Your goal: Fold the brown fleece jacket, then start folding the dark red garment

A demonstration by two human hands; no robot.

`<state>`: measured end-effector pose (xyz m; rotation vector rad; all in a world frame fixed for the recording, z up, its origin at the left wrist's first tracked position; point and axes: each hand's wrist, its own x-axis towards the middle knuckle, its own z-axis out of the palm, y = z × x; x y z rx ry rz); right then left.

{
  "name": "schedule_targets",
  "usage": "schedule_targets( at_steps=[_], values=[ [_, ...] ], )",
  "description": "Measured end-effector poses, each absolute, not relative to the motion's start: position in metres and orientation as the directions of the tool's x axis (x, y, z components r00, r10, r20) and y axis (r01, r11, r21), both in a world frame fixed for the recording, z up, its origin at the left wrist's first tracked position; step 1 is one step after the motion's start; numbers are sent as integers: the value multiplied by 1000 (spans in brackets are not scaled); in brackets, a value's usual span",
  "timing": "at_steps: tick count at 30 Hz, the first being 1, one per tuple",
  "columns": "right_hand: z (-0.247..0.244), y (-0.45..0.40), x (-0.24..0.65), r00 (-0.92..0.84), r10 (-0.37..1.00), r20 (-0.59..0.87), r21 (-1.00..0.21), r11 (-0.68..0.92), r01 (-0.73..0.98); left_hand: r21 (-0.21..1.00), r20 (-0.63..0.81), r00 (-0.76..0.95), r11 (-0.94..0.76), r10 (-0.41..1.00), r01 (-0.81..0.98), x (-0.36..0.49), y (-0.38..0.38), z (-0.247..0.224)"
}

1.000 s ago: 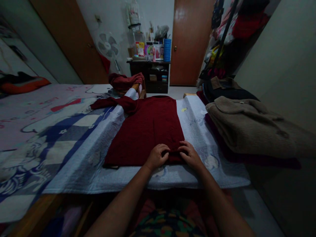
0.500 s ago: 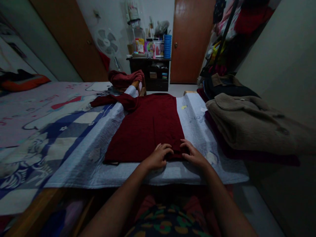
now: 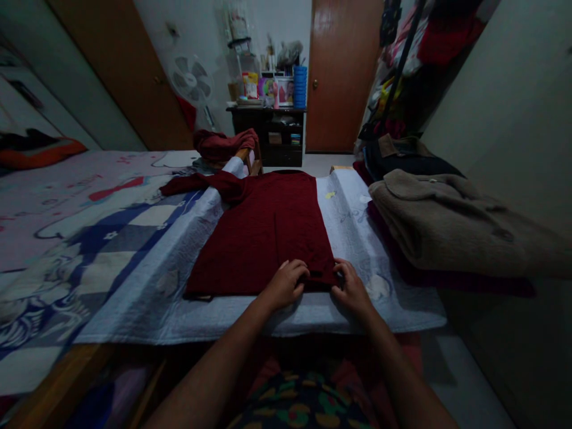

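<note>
A dark red long-sleeved shirt (image 3: pixel 254 238) is spread on the cloth-covered surface, its hem towards me. One sleeve (image 3: pixel 192 183) stretches to the left over the bed; no sleeve shows on the right side. My left hand (image 3: pixel 286 285) has its curled fingers on the hem, right of the middle, thumb by the near edge. At the hem's right corner, my right hand (image 3: pixel 351 287) is closed around the edge, fingers bent and thumb below. The fabric between the two hands is slightly raised. What lies under the fingers is partly hidden.
A light blue sheet (image 3: pixel 214 319) covers the surface under the shirt. To the right lie a folded brown coat (image 3: pixel 438 220) and other dark folded clothes (image 3: pixel 411 158). The bed (image 3: pixel 111 208) with patterned covers is at left. A reddish garment bundle (image 3: pixel 226 146) rests at the far end.
My right hand has shifted slightly to the hem's right corner and its fingers have closed more. My left hand stays nearly in place. The view has moved a little.
</note>
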<state>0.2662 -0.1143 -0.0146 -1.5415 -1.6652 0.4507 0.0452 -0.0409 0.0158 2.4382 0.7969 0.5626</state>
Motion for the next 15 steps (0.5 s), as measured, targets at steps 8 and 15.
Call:
schedule_targets(
  at_steps=[8,15],
  values=[
    [-12,-123,261,54,928,369,-654,218,724,414,328,724,-781,606,466,45,-48,19],
    [-18,-121,262,31,926,376,-644,237,727,230,394,759,-855,518,464,48,-51,14]
  ],
)
